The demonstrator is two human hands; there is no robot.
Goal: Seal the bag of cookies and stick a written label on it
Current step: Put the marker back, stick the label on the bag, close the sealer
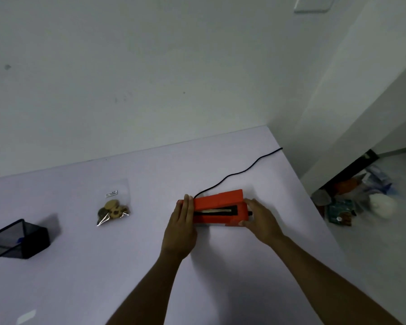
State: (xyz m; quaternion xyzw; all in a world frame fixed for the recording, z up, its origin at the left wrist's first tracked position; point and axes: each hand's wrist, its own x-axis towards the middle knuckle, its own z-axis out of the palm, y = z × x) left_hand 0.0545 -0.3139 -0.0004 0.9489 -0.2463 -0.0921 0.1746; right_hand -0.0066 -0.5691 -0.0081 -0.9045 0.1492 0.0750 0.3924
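An orange heat sealer point(218, 208) lies on the pale table, its lid raised and a black bar with a light strip showing. My left hand point(181, 227) is pressed flat against its left end. My right hand point(260, 221) grips its right end, thumb on the front edge. A black cord point(239, 172) runs from the sealer to the table's far right edge. The clear bag of cookies point(114, 205) lies flat to the left, apart from both hands, with a small white sticker near its top.
A black mesh pen holder point(21, 239) lies tipped on the left. A small white paper slip point(26, 316) lies near the front left. The table's right edge point(314, 207) drops to a floor with cluttered bags point(352, 202). A wall stands behind.
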